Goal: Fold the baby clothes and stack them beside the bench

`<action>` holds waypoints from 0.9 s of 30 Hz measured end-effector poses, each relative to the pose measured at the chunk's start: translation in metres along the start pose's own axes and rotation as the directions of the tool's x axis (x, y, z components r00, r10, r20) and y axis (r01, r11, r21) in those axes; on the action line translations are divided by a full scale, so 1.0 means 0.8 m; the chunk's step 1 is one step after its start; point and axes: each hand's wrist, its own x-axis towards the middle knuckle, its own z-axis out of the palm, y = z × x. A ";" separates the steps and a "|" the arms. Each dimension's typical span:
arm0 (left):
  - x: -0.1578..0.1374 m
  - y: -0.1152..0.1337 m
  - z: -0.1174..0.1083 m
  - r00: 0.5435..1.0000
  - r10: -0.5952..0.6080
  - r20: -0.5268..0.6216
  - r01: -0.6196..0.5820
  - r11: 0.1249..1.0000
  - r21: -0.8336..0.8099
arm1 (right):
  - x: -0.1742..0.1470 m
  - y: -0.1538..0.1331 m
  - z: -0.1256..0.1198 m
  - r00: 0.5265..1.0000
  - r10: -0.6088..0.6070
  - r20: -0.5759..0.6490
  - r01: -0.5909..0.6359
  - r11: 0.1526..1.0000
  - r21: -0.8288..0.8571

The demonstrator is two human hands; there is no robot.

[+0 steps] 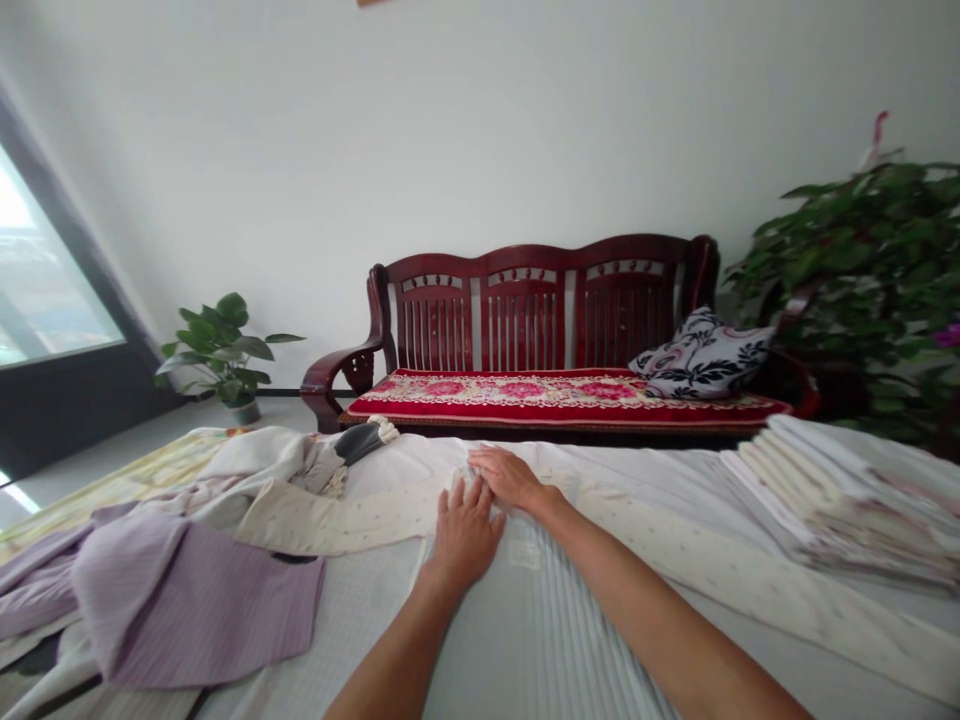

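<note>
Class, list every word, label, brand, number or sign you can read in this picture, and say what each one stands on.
None can be read.
Too blurred to read: a pale patch on the striped cloth; whether it bears any writing cannot be told.

Daylight floods in through the left-hand glass (37, 290), glaring white; the wall (480, 130) shades to soft grey, rightmost leaves (847, 245) smear slightly.

A spread garment (529, 630) lies between loose clothes (202, 600) on the left and a folded stack (840, 495) on the right, before a far settee (523, 268) bearing a cushion (705, 358) at its right end.
</note>
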 end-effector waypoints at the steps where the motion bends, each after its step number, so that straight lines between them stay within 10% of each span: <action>1: 0.000 0.000 0.000 1.000 0.005 -0.001 -0.005 1.000 -0.003 | -0.001 0.001 0.001 0.999 -0.014 0.035 0.014 1.000 0.003; 10: 0.000 -0.004 0.000 1.000 0.023 0.016 -0.023 1.000 -0.007 | -0.026 0.013 -0.028 0.980 0.195 0.024 -0.192 0.976 -0.107; 20: -0.005 -0.018 -0.016 1.000 -0.015 0.018 0.020 0.965 -0.260 | -0.137 -0.033 -0.018 0.992 0.088 0.086 -0.083 0.994 -0.069; 24: -0.026 -0.065 -0.061 0.961 -0.223 -0.165 0.183 0.956 -0.228 | -0.150 -0.037 -0.013 0.990 0.126 0.066 -0.118 0.987 -0.110; 27: -0.056 -0.121 -0.114 0.846 -0.353 -0.400 0.340 0.934 -0.106 | -0.148 -0.039 -0.013 0.990 0.130 0.049 -0.123 0.986 -0.113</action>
